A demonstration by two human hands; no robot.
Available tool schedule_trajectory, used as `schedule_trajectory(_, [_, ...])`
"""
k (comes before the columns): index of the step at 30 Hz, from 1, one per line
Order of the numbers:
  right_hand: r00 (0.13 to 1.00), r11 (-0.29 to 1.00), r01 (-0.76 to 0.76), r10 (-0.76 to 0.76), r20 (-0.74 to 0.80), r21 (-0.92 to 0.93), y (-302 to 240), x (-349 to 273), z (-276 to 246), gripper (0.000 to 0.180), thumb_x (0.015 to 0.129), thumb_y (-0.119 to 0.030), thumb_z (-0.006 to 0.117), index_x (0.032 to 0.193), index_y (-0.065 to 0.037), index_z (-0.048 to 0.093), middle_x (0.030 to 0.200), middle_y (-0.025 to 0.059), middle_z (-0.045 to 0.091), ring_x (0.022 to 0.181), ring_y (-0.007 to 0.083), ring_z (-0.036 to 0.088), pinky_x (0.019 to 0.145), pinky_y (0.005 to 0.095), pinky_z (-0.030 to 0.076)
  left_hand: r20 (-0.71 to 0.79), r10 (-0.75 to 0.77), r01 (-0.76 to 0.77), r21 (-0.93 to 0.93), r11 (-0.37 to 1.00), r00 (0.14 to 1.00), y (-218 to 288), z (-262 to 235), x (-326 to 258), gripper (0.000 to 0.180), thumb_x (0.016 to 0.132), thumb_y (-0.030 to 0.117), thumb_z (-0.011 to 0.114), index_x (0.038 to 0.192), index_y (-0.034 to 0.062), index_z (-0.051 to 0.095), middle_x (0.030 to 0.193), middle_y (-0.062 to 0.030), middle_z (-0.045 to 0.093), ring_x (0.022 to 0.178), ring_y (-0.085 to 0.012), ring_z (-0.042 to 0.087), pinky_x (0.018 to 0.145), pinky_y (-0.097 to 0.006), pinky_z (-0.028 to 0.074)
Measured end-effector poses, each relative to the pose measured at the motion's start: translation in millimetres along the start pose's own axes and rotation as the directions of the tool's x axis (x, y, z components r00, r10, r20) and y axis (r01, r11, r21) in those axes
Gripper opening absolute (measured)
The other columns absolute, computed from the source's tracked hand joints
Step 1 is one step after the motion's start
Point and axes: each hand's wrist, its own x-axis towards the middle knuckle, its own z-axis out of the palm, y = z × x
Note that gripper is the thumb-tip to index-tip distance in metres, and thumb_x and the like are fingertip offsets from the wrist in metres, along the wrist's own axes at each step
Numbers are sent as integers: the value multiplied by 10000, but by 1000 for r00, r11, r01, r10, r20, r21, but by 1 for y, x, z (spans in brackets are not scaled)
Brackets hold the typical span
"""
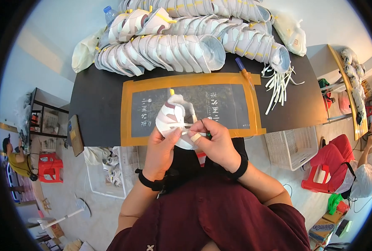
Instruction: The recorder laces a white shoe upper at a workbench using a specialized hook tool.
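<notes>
A white shoe upper with maroon patches and a yellow tab is held at the near edge of the table. My left hand is closed on its left side, thumb pressed near the eyelets. A white shoelace runs across the opening to my right hand. The right fingers are pinched together on the lace, and a tan bandage wraps one of them. A thin dark piece and a bit of green show by these fingers, too hidden to name.
Nested rows of shoe uppers line the back of the dark table. White laces hang at the right, by a blue-capped pen. Crates stand below on both sides. Other people sit on red stools left and right.
</notes>
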Motion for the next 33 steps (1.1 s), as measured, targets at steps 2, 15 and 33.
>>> schedule_trajectory(2, [1000, 999, -27, 27, 2, 31, 4, 0, 0, 71, 899, -72, 683, 921, -20, 640, 836, -10, 628, 763, 49, 550, 703, 219, 464, -35, -7, 8, 15, 1000, 999, 3, 4, 0, 410, 930, 45, 642, 1318, 22, 512, 1227, -38, 596, 1098, -115, 569, 954, -290, 452])
schedule_trajectory(15, [989, 971, -127, 139, -44, 201, 2, -7, 10, 88, 890, -64, 675, 953, -13, 641, 846, -3, 627, 789, 52, 556, 699, 228, 471, 5, 66, -66, 101, 993, 998, -5, -3, -9, 424, 903, 21, 667, 1299, 18, 517, 1230, -43, 598, 1101, -110, 567, 956, -284, 453])
schedule_trajectory(33, [997, 988, -41, 49, -52, 151, 10, -8, 11, 104, 906, -91, 673, 949, -16, 616, 849, 14, 613, 769, 69, 548, 683, 240, 468, 30, 126, -128, 362, 923, 992, -1, 5, -13, 357, 908, 12, 631, 1253, 7, 538, 1160, -19, 605, 1017, -67, 554, 868, -247, 465])
